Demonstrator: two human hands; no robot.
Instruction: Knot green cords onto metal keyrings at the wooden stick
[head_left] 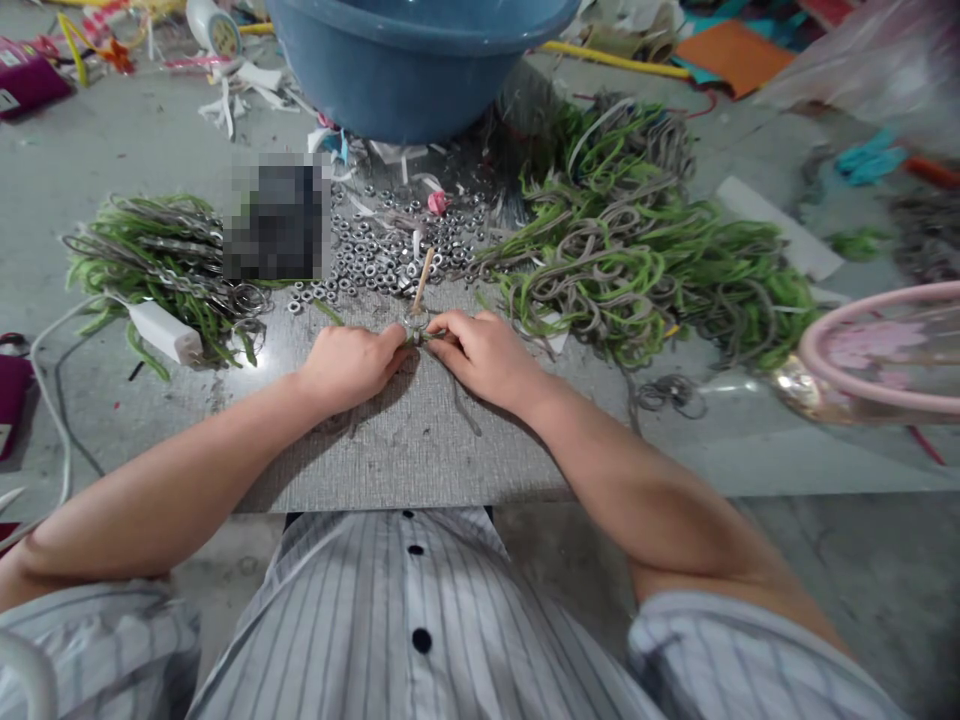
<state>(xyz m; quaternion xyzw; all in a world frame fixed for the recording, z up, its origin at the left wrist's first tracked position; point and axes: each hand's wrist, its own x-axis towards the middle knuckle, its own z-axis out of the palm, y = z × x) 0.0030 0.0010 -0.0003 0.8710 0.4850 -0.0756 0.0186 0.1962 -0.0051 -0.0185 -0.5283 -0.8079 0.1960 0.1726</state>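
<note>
My left hand (352, 365) and my right hand (484, 355) meet at the near middle of the table. Both are closed in a pinch on a short green and grey cord (418, 338), whose loose grey tail (465, 405) trails toward me. A thin wooden stick (424, 278) rises just beyond my fingertips; whether it passes through the cord cannot be made out. Small metal nuts (367, 255) lie scattered right behind my hands. To the right spreads a heap of loose green and grey cords (600, 235). On the left is a bundle of cords with metal chains and rings (161, 240).
A blue basin (405, 80) stands behind the nuts. A blurred dark object (277, 220) touches the left bundle. Also around are a white power adapter (166, 333) with its cable, a pink-rimmed basket (877, 350), an orange sheet (731, 52) and paper scraps (225, 105).
</note>
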